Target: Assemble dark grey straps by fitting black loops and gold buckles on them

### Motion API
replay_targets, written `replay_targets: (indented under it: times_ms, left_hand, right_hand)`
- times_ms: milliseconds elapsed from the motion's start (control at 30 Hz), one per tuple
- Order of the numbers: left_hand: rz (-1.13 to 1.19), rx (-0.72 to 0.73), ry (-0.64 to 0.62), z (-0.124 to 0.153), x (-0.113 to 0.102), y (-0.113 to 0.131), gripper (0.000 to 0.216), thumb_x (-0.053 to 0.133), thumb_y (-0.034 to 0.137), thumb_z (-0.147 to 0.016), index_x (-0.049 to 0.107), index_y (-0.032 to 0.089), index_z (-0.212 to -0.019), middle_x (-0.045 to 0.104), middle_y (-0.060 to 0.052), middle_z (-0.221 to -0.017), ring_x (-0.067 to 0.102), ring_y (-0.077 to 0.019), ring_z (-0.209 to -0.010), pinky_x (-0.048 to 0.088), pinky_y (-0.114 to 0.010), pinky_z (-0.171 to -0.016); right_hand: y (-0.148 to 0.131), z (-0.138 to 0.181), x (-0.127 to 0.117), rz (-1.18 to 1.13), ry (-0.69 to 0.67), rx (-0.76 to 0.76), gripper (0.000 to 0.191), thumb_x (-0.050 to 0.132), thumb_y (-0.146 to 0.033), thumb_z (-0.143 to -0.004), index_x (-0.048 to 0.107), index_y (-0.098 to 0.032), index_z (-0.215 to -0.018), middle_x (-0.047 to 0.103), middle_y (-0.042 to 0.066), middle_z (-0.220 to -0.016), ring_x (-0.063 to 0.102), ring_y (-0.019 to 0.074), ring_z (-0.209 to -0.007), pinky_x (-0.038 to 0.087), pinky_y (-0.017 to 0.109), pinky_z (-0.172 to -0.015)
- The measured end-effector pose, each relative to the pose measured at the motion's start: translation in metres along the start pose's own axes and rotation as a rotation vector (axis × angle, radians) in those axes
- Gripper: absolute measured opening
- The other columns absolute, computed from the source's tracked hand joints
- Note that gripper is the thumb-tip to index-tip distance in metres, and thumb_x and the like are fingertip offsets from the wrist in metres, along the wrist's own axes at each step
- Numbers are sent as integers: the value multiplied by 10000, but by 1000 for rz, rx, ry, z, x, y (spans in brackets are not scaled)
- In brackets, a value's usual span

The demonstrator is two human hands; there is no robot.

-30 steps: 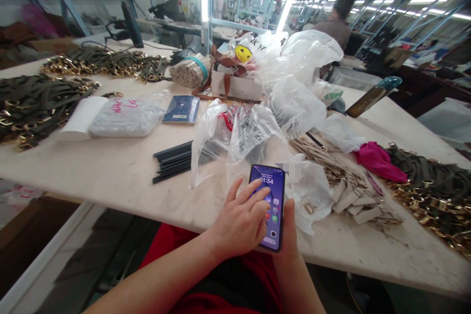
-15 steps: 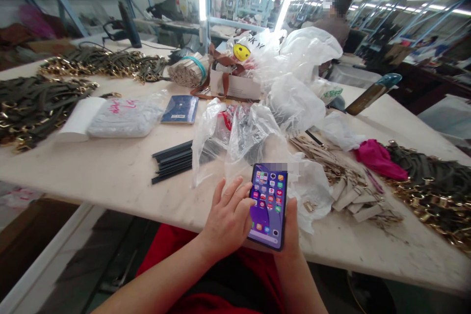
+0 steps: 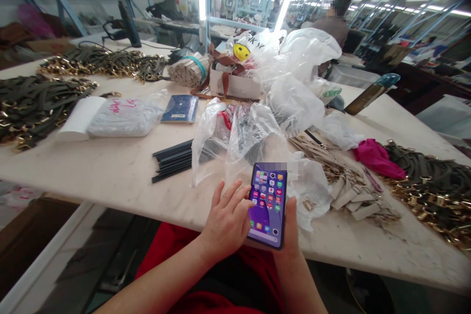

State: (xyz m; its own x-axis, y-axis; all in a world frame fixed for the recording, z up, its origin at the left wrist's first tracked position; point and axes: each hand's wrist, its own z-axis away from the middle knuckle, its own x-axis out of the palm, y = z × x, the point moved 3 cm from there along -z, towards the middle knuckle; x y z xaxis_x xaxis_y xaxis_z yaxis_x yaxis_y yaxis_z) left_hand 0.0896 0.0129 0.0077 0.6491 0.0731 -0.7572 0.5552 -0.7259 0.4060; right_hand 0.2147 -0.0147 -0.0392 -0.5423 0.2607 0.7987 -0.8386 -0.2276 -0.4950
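Observation:
My right hand [image 3: 290,228] holds a smartphone [image 3: 268,204] upright at the near edge of the table [image 3: 110,171], its fingers behind and beside the case. The screen is lit purple and shows rows of app icons. My left hand [image 3: 226,221] rests against the phone's left side with fingers spread, a fingertip touching the screen. Just beyond the phone lie crumpled clear plastic bags [image 3: 243,137].
Black rods [image 3: 172,159], a blue booklet [image 3: 181,109] and a white wrapped bundle [image 3: 110,117] lie left. Dark straps with gold buckles [image 3: 33,105] are heaped far left and also right [image 3: 434,186]. A pink cloth [image 3: 379,159] and beige tags [image 3: 349,191] lie right. A person sits behind.
The phone screen went from a lock screen with the time to a home screen of app icons. My left hand slid down and left off the screen's middle.

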Motion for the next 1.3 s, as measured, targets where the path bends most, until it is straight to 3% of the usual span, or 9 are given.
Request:
replay_targets:
  times_ms: [367, 867, 1300]
  left_hand:
    - [17, -5, 23, 7, -9, 5, 191, 420, 120, -794, 563, 192, -899, 578, -50, -1184, 378, -211, -1237, 142, -459, -1083]
    - [138, 41, 95, 28, -33, 12, 179, 408, 123, -812, 555, 198, -883, 604, -44, -1152, 424, -211, -1204, 193, -458, -1064]
    - [308, 139, 31, 41, -24, 20, 198, 417, 116, -807, 555, 199, -922, 582, -60, -1190, 404, -211, -1224, 199, -470, -1060]
  right_hand:
    - [1, 6, 4, 22, -9, -22, 675, 461, -705, -690, 631, -158, -1047, 666, 101, -1052, 586, 263, -1013, 389, 437, -943]
    - [8, 38, 28, 73, -9, -94, 728, 385, -721, -719, 631, -116, -1039, 674, 131, -1002, 570, 274, -1026, 408, 442, -914]
    - [8, 66, 30, 55, 57, -223, 718, 354, -693, -757, 599, -95, -1069, 643, 138, -1079, 582, 254, -1013, 413, 401, -914]
